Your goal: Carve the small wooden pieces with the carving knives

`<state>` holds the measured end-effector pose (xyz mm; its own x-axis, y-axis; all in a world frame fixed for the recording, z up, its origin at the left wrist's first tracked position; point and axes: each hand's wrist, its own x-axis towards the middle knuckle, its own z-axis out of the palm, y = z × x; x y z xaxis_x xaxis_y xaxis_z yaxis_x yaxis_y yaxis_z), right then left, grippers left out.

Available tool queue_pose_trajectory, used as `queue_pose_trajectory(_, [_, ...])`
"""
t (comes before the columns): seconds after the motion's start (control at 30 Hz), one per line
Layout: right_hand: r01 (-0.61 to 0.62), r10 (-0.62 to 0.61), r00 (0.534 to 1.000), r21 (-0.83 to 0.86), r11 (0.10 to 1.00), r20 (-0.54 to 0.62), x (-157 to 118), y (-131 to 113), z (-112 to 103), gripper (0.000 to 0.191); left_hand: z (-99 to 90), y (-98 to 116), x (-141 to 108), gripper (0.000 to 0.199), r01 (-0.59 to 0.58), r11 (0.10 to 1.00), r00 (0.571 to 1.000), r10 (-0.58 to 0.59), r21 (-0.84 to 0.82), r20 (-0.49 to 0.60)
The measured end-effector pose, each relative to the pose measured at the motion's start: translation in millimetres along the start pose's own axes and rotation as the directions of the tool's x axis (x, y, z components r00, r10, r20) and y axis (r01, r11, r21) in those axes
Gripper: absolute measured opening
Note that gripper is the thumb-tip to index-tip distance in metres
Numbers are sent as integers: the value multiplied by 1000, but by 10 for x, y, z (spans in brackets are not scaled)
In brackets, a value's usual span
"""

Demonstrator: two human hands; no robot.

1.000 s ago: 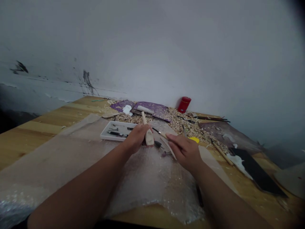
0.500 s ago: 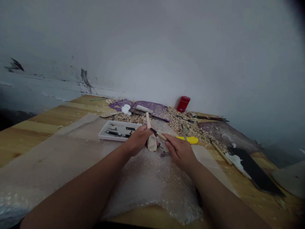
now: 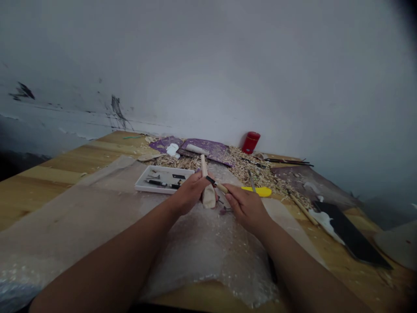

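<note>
A pale wooden spoon blank (image 3: 209,198), its narrow handle pointing away toward the wall, is gripped in my left hand (image 3: 190,191). The wide end faces me. My right hand (image 3: 249,207) is closed around the light wooden handle of a carving knife (image 3: 222,188). The knife's dark metal end lies against the spoon blank beside my left thumb; its cutting edge is too small to make out. Beneath both hands bubble wrap (image 3: 195,248) covers the table. Small metal pieces with a purple bit (image 3: 223,210) lie by my right fingers.
A white tray (image 3: 140,187) with black-handled tools sits left of my hands. Wood shavings (image 3: 263,174) are heaped behind, by purple sheets (image 3: 215,148) and a red case (image 3: 251,142). To the right are a yellow-handled tool (image 3: 263,191), a wooden stick (image 3: 302,208) and a black slab (image 3: 350,232).
Almost nothing differs. The whole view has shifted very slightly, and both hands keep their hold on the spoon blank and the carving knife.
</note>
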<state>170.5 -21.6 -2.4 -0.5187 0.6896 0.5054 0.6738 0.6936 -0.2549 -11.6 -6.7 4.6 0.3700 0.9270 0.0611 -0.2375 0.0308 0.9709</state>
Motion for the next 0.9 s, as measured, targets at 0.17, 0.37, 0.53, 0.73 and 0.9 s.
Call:
queue_pose_trajectory(0.17, [-6,6,1000,-12,1000,2,3,-2,-3,32,11,9,-6,22,2,1000,1000,-2,16,-15])
queue_pose_trajectory(0.37, [2,-2,1000,-26,1000,-14,2,-8,-12,32,6,12,-8,23,-1,998,1000,2,68,-17])
queue_pose_trajectory(0.53, [-3,3,1000,-25,1000,-22,-2,-3,-14,33,22,49,-21,24,2,994,999,2,110,-34])
queue_pose_trajectory(0.73, [-7,6,1000,-40,999,-18,0,-21,-16,33,12,24,-9,22,7,994,999,-3,109,-36])
queue_pose_trajectory(0.9, [-24,24,1000,-28,999,-18,0,-38,-20,32,-2,3,-3,19,-8,993,999,13,115,-41])
